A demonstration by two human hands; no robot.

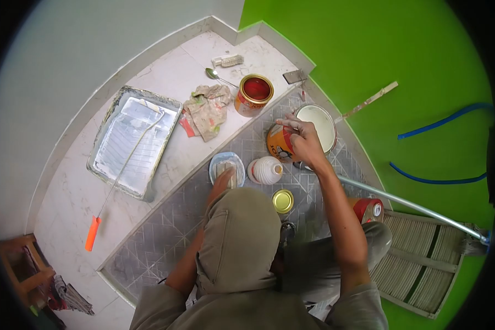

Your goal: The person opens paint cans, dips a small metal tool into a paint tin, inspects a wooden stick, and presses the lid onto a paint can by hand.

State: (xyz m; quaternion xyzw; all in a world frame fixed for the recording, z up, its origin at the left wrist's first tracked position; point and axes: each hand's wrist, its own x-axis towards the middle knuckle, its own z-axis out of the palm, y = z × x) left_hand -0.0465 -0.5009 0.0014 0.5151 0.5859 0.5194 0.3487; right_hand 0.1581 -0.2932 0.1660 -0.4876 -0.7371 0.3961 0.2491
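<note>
My hands are apart, left (224, 178) at the bowl (213, 171), grip unclear, right (307, 142) clasping the can (278, 144) near the bottle (264, 170); I judge it stiff, possibly heavy, best held round its wall.

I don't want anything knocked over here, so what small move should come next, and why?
I'd probably slide the white bottle aside: it stands close between the blue bowl at the left hand and the orange tin at the right hand.

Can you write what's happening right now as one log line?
left hand: at pale blue dish | right hand: on orange can | nearby: ridged bottle, spoon, paint tray
</note>
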